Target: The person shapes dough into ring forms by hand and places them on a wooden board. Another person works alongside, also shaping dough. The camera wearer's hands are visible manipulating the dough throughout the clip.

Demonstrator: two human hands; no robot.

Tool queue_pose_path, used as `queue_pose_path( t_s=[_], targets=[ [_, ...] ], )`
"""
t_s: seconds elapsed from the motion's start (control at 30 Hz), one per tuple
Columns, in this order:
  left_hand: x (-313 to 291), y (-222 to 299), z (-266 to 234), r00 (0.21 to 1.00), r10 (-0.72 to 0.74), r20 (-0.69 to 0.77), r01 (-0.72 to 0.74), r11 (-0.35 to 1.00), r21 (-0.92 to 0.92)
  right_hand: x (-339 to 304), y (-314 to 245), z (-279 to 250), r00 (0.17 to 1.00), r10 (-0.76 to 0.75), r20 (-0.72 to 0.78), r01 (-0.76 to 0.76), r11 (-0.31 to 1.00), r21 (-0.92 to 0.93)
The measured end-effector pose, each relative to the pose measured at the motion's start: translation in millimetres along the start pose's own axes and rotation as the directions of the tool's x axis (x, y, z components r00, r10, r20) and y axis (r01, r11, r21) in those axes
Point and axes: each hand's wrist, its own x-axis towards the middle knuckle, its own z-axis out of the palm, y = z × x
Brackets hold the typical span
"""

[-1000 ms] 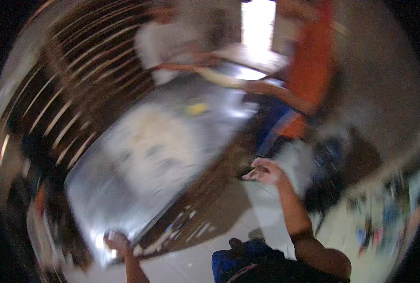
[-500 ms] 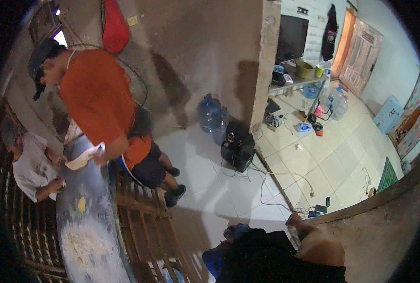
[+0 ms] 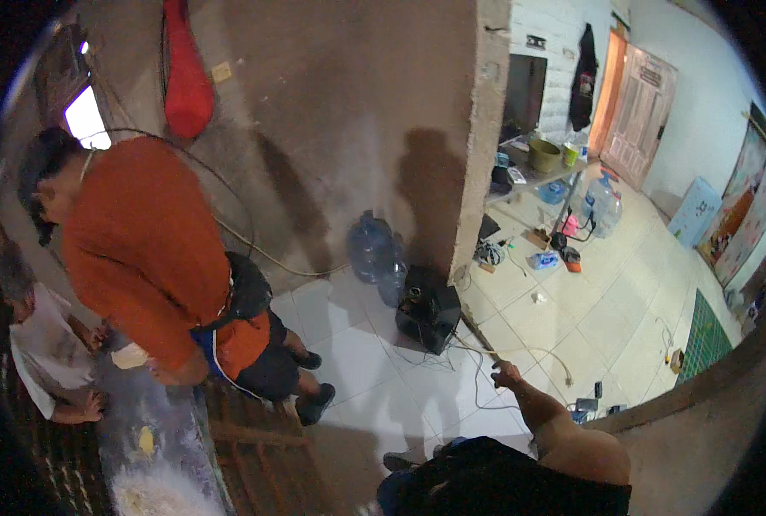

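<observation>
Reaching out from the lower right of the head view, my right hand (image 3: 505, 375) hangs over the white tiled floor (image 3: 357, 361) with the fingers loosely spread and nothing in them; my left hand is out of the picture, so I cannot tell how it is held. Nearest to my fingers is a pale cable (image 3: 533, 351) that lies slack across the tiles just beyond them, not touching them, and runs toward a black box (image 3: 428, 316) standing by the foot of the wall. I judge the cable light, limp and a little springy, easy to pinch anywhere along its free run, though it could drag whatever it is plugged into. The box looks stiff and fairly heavy, best taken by its top edge. Behind it stand two blue water jugs (image 3: 374, 248). At the left a person in an orange shirt (image 3: 138, 249) bends over a floury metal table (image 3: 155, 430), with a person in a white shirt (image 3: 43, 353) at its far side and a small yellow lump (image 3: 146, 442) on it. My own dark clothing hides the floor below my arm. I cannot make out where the cable ends, and the clutter near the far door (image 3: 637, 116) is too small to name.
</observation>
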Motion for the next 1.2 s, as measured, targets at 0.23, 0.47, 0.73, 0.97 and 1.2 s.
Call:
queue_pose_path(
  t_s=[0.23, 0.47, 0.73, 0.97, 1.2],
  targets=[
    [-49.2, -62.8, -3.4, 0.907, -0.388, -0.163, 0.394, 0.919, 0.003, 186.6, -6.9, -118.2, 0.979, -0.178, -0.099, 0.176, 0.498, 0.849],
    [-325.2, -120.9, -47.2, 0.135, -0.933, -0.333, 0.849, 0.282, -0.447, 507.6, -261.4, -201.2, 0.987, -0.145, -0.071, 0.158, 0.764, 0.626],
    [-424.1, -19.3, -85.0, 0.386, -0.806, -0.449, 0.914, 0.399, 0.07, 640.6, -373.1, -115.7, 0.946, -0.32, 0.06, 0.237, 0.804, 0.545],
    [-452.9, -6.2, -120.4, 0.56, -0.638, -0.529, 0.814, 0.544, 0.205, 659.5, -360.4, -101.0, 0.939, -0.334, 0.079, 0.237, 0.797, 0.555],
    [-438.5, 0.7, -101.6, 0.581, -0.68, -0.446, 0.786, 0.611, 0.093, 660.1, -340.1, -106.1, 0.943, -0.328, 0.058, 0.241, 0.791, 0.562]
  ],
)
